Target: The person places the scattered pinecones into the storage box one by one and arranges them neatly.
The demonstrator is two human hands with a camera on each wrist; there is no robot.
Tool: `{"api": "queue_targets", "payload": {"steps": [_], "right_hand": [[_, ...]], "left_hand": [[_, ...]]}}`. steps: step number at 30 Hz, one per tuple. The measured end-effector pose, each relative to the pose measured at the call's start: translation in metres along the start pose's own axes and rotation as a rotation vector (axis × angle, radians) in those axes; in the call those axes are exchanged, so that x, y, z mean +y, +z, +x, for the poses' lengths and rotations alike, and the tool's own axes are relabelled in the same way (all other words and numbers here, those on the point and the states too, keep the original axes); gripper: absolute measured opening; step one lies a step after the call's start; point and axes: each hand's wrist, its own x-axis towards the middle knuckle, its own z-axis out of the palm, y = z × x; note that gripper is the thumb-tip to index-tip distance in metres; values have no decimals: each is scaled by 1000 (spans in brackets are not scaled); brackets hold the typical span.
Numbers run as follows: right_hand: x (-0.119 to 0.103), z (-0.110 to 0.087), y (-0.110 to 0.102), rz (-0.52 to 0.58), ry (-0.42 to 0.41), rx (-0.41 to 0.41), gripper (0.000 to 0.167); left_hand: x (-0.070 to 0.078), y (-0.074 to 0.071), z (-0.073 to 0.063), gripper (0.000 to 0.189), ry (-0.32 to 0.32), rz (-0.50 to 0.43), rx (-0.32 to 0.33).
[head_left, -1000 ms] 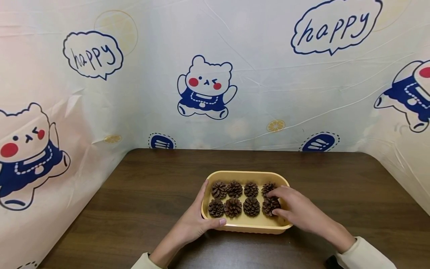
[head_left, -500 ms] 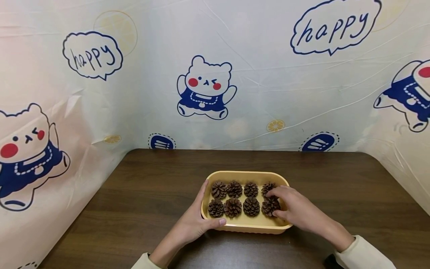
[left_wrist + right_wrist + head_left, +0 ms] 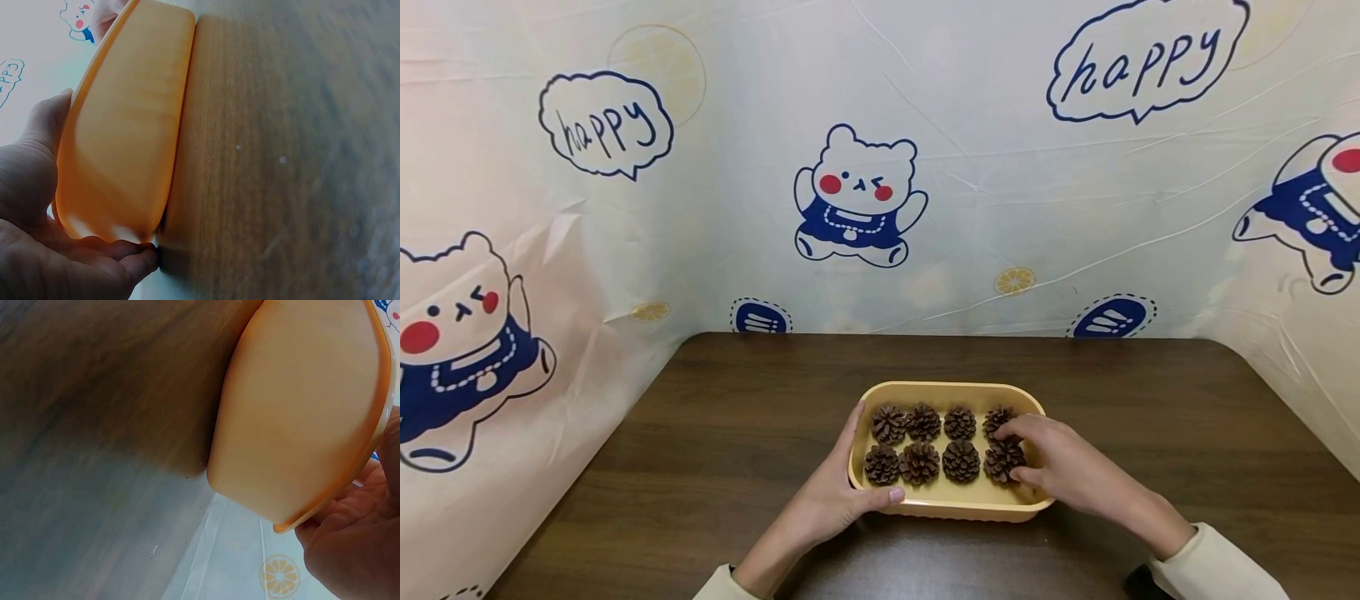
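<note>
A yellow plastic tub (image 3: 955,508) rests on the brown table, with several pine cones (image 3: 921,463) set in two rows inside. My left hand (image 3: 831,500) grips the tub's left end, thumb over the front rim; the left wrist view shows the fingers wrapped around the end of its wall (image 3: 125,119). Reaching over the right rim, my right hand (image 3: 1071,467) has its thumb and forefinger around the front-right pine cone (image 3: 1004,461). The back-right pine cone (image 3: 998,419) is partly covered by that forefinger. In the right wrist view the tub's wall (image 3: 300,412) hides the fingertips.
The wooden table (image 3: 737,417) has rounded back corners. A pale curtain (image 3: 985,183) printed with bears and speech bubbles stands around its back and sides. A small dark object (image 3: 1141,582) shows beside the right sleeve.
</note>
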Motion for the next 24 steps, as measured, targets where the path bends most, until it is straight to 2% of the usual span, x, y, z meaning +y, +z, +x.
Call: {"api": "queue_targets", "payload": {"steps": [24], "right_hand": [[2,-1,-5,10,2,-35,38]], "left_hand": [[0,0,-1,130,-2,16,1]]}}
